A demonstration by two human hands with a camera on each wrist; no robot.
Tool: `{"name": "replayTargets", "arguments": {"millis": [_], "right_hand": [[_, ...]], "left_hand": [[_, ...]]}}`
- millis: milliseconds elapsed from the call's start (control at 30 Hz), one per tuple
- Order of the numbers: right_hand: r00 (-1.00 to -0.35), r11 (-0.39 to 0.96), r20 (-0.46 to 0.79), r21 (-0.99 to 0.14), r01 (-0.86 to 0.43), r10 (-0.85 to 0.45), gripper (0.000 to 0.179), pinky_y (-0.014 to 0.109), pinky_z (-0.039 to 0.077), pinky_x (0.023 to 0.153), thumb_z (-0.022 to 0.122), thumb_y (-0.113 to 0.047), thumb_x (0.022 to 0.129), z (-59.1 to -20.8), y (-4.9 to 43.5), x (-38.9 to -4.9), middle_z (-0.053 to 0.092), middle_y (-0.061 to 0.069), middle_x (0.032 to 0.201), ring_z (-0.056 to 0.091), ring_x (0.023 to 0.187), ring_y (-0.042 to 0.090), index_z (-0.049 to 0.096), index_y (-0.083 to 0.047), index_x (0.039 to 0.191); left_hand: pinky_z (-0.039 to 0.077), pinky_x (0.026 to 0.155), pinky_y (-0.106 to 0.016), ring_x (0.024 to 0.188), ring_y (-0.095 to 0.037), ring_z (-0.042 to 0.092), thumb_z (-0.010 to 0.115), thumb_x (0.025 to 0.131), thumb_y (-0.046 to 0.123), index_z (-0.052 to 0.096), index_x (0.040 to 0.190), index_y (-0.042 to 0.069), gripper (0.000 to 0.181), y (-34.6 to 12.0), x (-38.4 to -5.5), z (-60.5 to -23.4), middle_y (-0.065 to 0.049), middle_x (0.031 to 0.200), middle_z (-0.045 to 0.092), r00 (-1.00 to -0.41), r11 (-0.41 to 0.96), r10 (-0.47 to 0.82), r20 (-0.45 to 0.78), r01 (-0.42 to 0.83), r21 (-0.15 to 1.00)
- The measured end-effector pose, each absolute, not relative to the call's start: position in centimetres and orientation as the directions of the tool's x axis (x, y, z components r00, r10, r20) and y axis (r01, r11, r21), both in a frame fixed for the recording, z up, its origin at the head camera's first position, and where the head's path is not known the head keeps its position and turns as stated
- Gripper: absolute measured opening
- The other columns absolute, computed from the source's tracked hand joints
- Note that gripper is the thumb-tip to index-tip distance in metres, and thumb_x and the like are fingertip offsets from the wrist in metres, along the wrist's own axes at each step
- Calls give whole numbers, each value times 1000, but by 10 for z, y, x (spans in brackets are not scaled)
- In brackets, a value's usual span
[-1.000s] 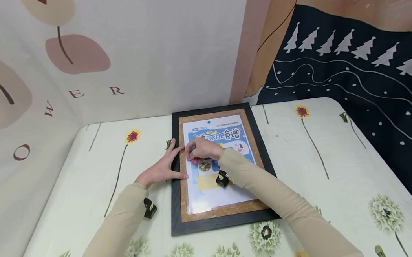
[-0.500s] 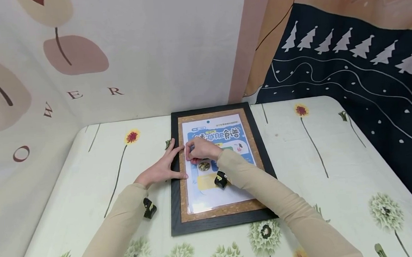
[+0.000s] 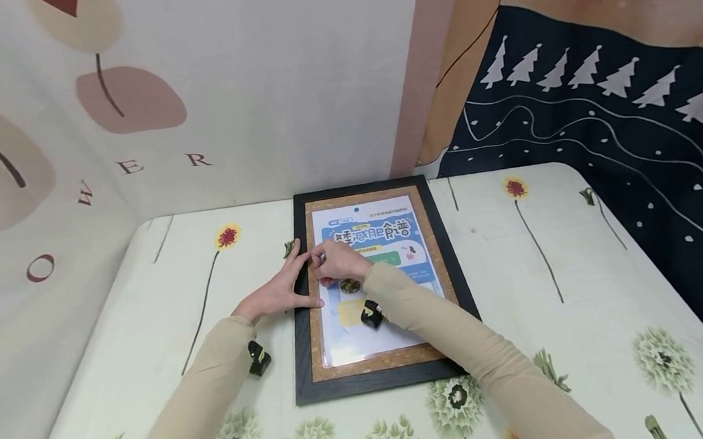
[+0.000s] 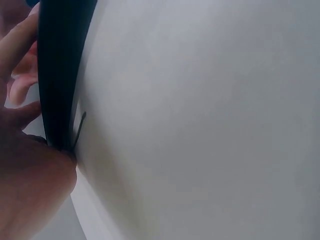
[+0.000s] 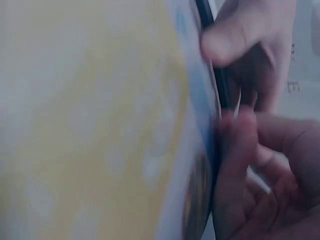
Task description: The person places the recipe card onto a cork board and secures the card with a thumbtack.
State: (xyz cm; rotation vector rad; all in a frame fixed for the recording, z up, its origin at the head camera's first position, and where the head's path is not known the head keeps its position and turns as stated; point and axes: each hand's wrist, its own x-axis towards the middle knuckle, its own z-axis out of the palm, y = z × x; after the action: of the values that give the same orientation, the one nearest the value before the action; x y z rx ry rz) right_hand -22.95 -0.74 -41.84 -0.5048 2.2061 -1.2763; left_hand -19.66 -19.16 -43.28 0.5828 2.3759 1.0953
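A black-framed corkboard (image 3: 303,363) lies on the table, its brown cork (image 3: 384,362) showing around a blue and white printed poster (image 3: 388,331). My left hand (image 3: 274,293) rests spread over the left rail, with the thumb at the poster's left edge. In the left wrist view this hand (image 4: 35,180) is against the dark frame side (image 4: 60,65). My right hand (image 3: 342,259) pinches at the poster's left edge, near the left fingers. The right wrist view shows its fingertips (image 5: 245,130) together; a small item between them is mostly hidden and blurred.
A small teal dot (image 3: 356,210) sits at the poster's top middle. The flower-patterned tablecloth (image 3: 511,263) spreads on both sides of the board. Behind the table hang a pale cloth (image 3: 319,80) and a dark cloth with white trees (image 3: 593,117).
My right hand has shifted slightly left, to the poster's left edge beside the left fingers. The left hand stays on the frame. The head view tilts a little.
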Motion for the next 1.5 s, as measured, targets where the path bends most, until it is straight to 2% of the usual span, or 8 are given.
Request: {"name": "replayTargets", "arguments": {"millis": [100, 233, 467, 700, 967, 1233, 1500], "right_hand": [[-769, 438, -278, -899, -4, -576, 16, 24, 48, 53, 58, 10, 88, -418, -4, -230, 61, 10, 64, 58, 55, 16, 58, 2, 75], [-763, 422, -270, -907, -3, -587, 14, 23, 47, 53, 59, 8, 89, -419, 0, -230, 62, 11, 65, 57, 55, 16, 60, 3, 76], [-782, 369, -250, -929, 27, -571, 8, 23, 49, 55, 61, 5, 89, -424, -1, -228, 62, 7, 65, 58, 57, 13, 65, 5, 82], [-803, 340, -236, -939, 44, -547, 8, 24, 47, 58, 62, 4, 88, -426, -1, -229, 62, 8, 70, 57, 60, 16, 63, 2, 80], [-808, 381, -271, -922, 63, -523, 10, 22, 41, 51, 64, 2, 89, -428, 4, -228, 61, 7, 66, 55, 57, 15, 60, -2, 80], [-819, 543, -177, -820, -185, -546, 16, 22, 41, 50, 67, -3, 90, -423, 6, -223, 62, 6, 64, 53, 53, 13, 60, -5, 76], [-827, 642, -242, -746, -176, -508, 15, 24, 42, 53, 66, -7, 91, -417, -2, -223, 64, 3, 65, 57, 55, 14, 63, -8, 76]], "left_hand": [[9, 109, -62, 143, -37, -12, 79, 82, 29, 14, 154, 6, 100, -188, -196, -432, -12, 157, -24, -803, 592, 551, -228, 183, 785], [10, 109, -63, 143, -37, -11, 79, 82, 30, 13, 154, 5, 101, -188, -197, -431, -12, 157, -24, -801, 597, 555, -223, 197, 777], [11, 109, -63, 143, -38, -12, 79, 82, 29, 14, 154, 5, 100, -193, -197, -432, -13, 156, -25, -799, 594, 561, -217, 206, 778], [12, 109, -61, 143, -36, -12, 79, 82, 28, 16, 154, 6, 99, -194, -197, -430, -13, 157, -24, -805, 601, 553, -216, 205, 773], [10, 109, -62, 143, -37, -12, 80, 81, 29, 16, 154, 5, 100, -193, -196, -431, -14, 157, -23, -804, 601, 554, -216, 207, 772], [11, 109, -61, 143, -35, -13, 79, 82, 30, 15, 154, 7, 99, -191, -195, -433, -10, 157, -24, -802, 597, 555, -223, 196, 778], [11, 108, -63, 143, -38, -12, 78, 83, 28, 16, 154, 6, 97, -191, -196, -433, -13, 157, -23, -800, 599, 558, -220, 204, 774]]}}
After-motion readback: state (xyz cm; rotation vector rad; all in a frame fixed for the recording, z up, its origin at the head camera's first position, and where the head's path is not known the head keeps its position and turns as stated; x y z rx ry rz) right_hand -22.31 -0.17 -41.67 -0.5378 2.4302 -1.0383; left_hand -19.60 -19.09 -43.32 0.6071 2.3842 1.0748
